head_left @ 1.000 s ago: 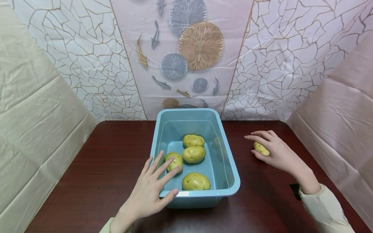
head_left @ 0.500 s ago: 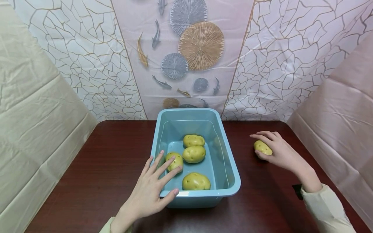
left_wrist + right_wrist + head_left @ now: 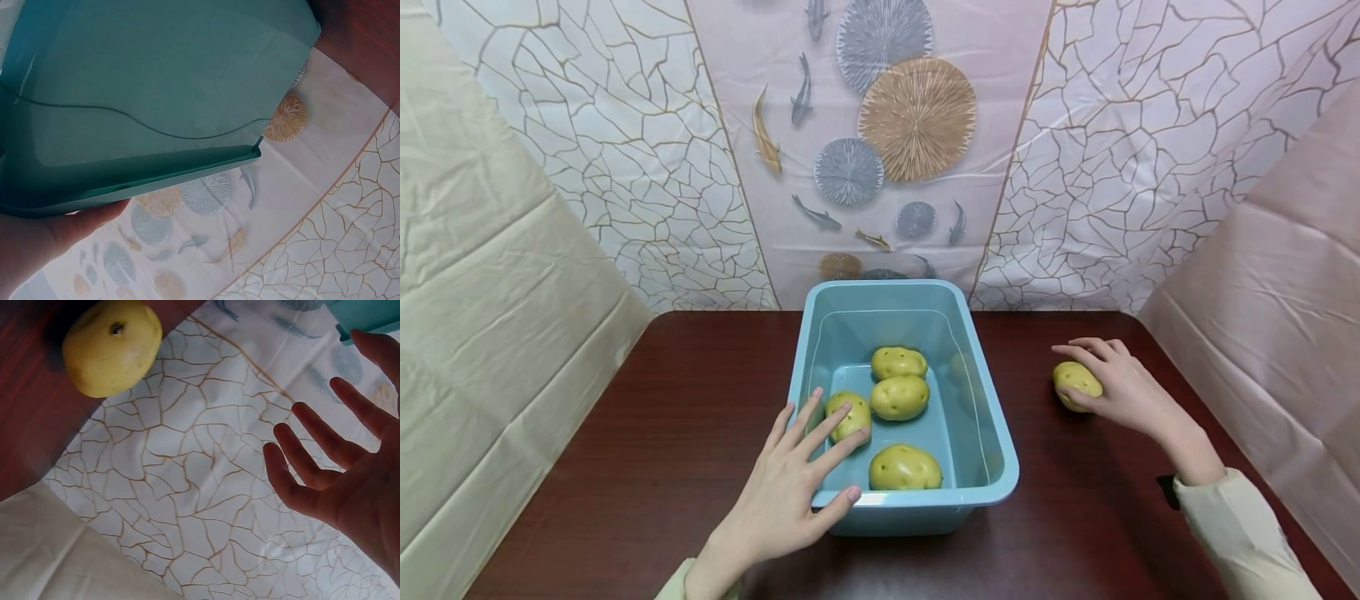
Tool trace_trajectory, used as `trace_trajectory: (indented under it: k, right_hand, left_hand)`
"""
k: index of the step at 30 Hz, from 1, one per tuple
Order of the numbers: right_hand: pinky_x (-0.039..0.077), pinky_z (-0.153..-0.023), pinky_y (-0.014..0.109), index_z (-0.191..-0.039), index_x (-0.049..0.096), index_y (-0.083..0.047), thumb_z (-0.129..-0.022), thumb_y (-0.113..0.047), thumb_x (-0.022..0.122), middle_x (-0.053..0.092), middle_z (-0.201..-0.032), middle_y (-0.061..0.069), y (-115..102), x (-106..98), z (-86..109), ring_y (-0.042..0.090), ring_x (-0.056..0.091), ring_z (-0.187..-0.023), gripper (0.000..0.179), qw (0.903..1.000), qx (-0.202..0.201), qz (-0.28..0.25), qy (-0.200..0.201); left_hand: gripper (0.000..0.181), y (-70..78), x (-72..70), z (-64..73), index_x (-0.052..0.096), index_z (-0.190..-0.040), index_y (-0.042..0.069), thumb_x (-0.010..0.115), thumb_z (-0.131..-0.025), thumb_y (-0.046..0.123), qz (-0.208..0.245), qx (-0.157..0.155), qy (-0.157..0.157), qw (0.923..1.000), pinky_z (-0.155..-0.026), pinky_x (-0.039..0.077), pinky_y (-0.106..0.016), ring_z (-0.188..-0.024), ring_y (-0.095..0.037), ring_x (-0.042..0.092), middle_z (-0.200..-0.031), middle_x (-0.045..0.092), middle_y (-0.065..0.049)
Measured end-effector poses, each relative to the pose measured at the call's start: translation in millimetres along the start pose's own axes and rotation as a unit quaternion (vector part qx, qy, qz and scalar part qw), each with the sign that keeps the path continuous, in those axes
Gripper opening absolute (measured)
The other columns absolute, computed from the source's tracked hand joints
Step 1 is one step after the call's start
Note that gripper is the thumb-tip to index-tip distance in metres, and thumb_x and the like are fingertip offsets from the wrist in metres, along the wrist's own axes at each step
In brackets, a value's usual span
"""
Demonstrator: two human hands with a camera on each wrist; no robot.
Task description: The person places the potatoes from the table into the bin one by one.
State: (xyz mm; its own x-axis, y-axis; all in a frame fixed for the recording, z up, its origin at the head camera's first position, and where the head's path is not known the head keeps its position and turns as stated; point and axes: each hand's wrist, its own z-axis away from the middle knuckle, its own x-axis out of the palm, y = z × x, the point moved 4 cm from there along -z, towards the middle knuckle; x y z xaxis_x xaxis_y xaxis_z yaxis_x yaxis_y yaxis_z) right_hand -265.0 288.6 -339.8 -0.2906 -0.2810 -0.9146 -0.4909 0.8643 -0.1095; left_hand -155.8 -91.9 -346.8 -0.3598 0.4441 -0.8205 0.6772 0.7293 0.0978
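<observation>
A light-blue plastic basin (image 3: 887, 500) stands on the table with several yellow-green potatoes in it, among them a near potato (image 3: 906, 467) and a middle potato (image 3: 899, 397). My left hand (image 3: 786, 483) lies across the basin's near left corner, fingers straight and spread, partly covering the left potato (image 3: 847, 417). In the left wrist view the thumb (image 3: 87, 222) runs along the outside of the rim. Over at the right, one more potato (image 3: 1077, 385) lies on the table. My right hand (image 3: 1127, 387) hovers beside it, fingers loosely bent; the right wrist view has a gap between hand and potato (image 3: 112, 347).
The dark red-brown tabletop (image 3: 700, 400) extends on both sides of the basin. A patterned cloth (image 3: 917, 233) hangs along the back edge, and plain pale cloths (image 3: 497, 333) slope up at left and right.
My right hand has shifted slightly to the right, uncovering more of the potato on the table. The left hand and the basin have stayed in place.
</observation>
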Motion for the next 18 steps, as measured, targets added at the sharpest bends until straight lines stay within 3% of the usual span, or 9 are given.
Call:
trace_trajectory:
  k: [18]
  right_hand:
    - [0.039, -0.069, 0.050, -0.122, 0.051, -0.011, -0.074, -0.027, 0.069, 0.048, -0.119, 0.018, 26, 20, -1.5, 0.035, 0.040, -0.098, 0.053, 0.9983, 0.046, 0.002, -0.037]
  left_hand:
    - [0.046, -0.2, 0.5, 0.7, 0.050, -0.127, 0.025, 0.042, -0.088, 0.049, 0.001, -0.004, -0.006, 1.0000, -0.102, 0.021, -0.057, -0.136, -0.030, 0.020, -0.138, 0.042, -0.001]
